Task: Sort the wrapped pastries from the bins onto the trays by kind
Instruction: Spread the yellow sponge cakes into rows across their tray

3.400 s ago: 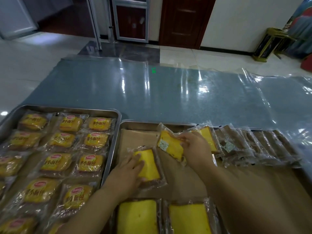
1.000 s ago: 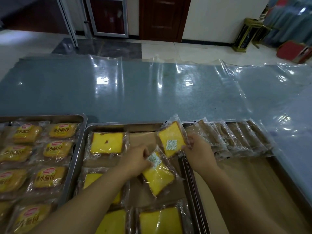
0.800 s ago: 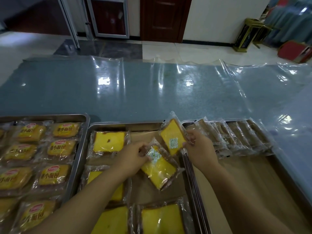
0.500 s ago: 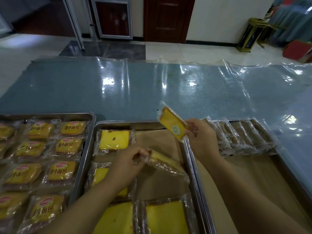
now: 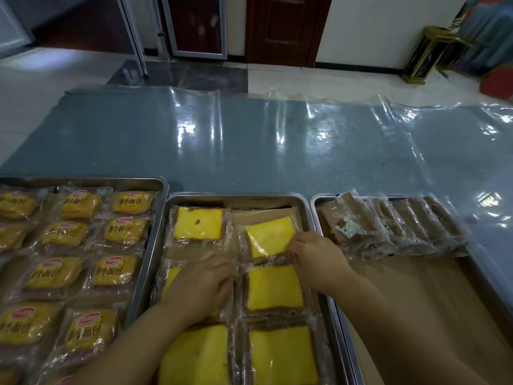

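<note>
Three metal trays stand side by side at the near edge of the tabletop, which lies under a clear plastic sheet; no bin is in view. The left tray holds rows of bread packets with printed labels; the right tray has a row of brown pastries along its far side; the middle tray takes the yellow cake slices in two columns.

The right hand has its bent fingertips on the right edge of the far-right cake slice, which lies flat on the tray paper; whether it pinches the wrapper or only presses it I cannot tell. The left hand lies palm down over the cake slice in the left column, its fingers curled toward the seam beside the next slice; its grip is hidden too.

These slices look light and soft, easily crushed; the clear wrappers look slick and crinkly. Best to take hold by the sealed wrapper edge or lift under the flat side, and not squeeze the cake.
</note>
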A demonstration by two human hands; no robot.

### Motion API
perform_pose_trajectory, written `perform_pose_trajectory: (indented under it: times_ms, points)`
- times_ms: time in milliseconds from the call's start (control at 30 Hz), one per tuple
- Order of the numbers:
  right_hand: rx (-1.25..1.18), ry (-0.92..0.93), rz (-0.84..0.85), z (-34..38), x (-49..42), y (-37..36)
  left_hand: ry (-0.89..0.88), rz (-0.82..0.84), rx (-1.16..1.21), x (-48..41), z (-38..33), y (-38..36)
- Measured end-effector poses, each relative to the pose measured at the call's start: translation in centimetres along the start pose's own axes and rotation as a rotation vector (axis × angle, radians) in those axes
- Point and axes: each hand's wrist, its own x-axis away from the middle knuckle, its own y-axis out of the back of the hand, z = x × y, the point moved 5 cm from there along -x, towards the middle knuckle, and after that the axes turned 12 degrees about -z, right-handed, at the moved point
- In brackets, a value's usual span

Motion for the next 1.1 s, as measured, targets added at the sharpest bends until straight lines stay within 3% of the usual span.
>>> perform_pose_trajectory:
  times_ms: [133,267,367,633,900,1100]
  points:
    - [-0.079,0.041,-0.001,1.8,-0.1,-1.5,0.186,-0.144,-0.133,-0.7,2.8,0.5]
    - [-0.021,-0.014,0.15,2.0,-0.2,-4.2,0.41,0.133,-0.222,-0.3,6.6,-1.1]
    - [0.013,-0.072,0.14,1.8,-1.1,-4.8,0.405,0.258,-0.279,-0.2,8.0,-1.8]
    - [-0.031,-0.12,0.103,1.3,-3.4,-3.9,0.435,0.238,-0.212,-0.5,7.9,-1.5]
    - [-0.164,-0.113,-0.055,4.8,1.1,-1.0,0.321,-0.023,-0.094,2.1,4.1,1.6]
    - [-0.097,-0.151,0.02,6.8,5.5,-2.3,0.367,0.147,-0.225,6.2,2.9,0.9]
